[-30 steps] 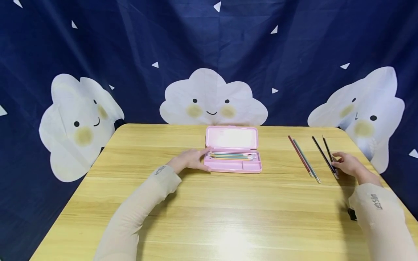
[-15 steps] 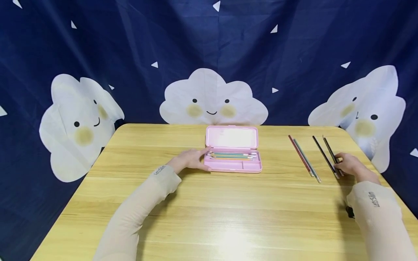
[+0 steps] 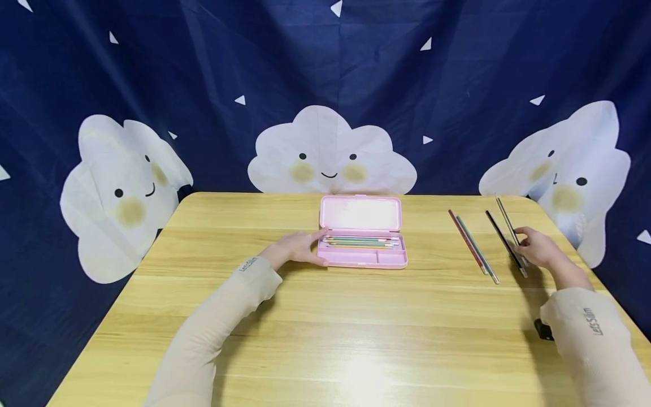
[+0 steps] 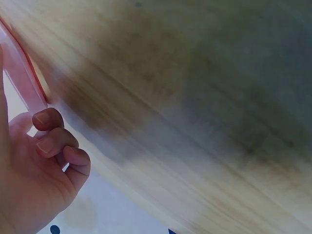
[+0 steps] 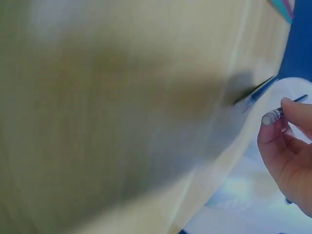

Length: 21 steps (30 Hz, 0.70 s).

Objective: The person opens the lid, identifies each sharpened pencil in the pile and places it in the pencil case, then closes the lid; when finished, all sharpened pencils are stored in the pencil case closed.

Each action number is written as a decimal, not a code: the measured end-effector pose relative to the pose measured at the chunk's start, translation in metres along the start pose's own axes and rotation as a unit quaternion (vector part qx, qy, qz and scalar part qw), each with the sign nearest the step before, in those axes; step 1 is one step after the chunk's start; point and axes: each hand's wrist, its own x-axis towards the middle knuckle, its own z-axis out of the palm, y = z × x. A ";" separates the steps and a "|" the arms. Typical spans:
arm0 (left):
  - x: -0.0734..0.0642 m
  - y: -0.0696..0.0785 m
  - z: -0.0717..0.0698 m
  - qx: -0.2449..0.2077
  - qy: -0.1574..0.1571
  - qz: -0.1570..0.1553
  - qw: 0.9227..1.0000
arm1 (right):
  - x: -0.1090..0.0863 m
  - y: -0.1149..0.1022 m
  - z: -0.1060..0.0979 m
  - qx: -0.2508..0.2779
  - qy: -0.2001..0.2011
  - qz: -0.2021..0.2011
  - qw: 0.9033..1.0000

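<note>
A pink pencil case (image 3: 351, 259) lies unfolded at the back middle of the table, several pencils (image 3: 361, 243) in its long compartment. My left hand (image 3: 297, 249) holds the case's left end, thumb at the front corner and index finger by the hinge; in the left wrist view its other fingers curl loosely. On the right, my right hand (image 3: 540, 249) pinches a dark pencil (image 3: 505, 216) near its eraser end, raised off the table. The right wrist view shows that pencil's pale eraser (image 5: 268, 119) between thumb and fingers. A black pencil (image 3: 502, 238) lies just left of this hand.
Further left on the tabletop (image 3: 396, 322), a red pencil (image 3: 466, 240) and a grey-green pencil (image 3: 478, 250) lie side by side. A dark blue curtain (image 3: 447, 73) with printed clouds hangs behind the table's back edge.
My right hand has picked up the rightmost pencil and raised it, its far end now higher and further back. The left hand and the case have stayed in place.
</note>
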 end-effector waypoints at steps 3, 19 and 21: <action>0.000 0.000 -0.001 0.000 0.000 0.001 1.000 | 0.004 -0.011 0.001 -0.007 0.021 -0.026 0.999; -0.001 0.001 0.000 -0.001 0.003 0.005 1.000 | 0.022 -0.071 0.015 0.018 0.050 -0.136 0.989; -0.001 0.001 0.000 0.001 0.004 0.004 1.000 | 0.024 -0.081 0.017 0.008 0.048 -0.142 0.989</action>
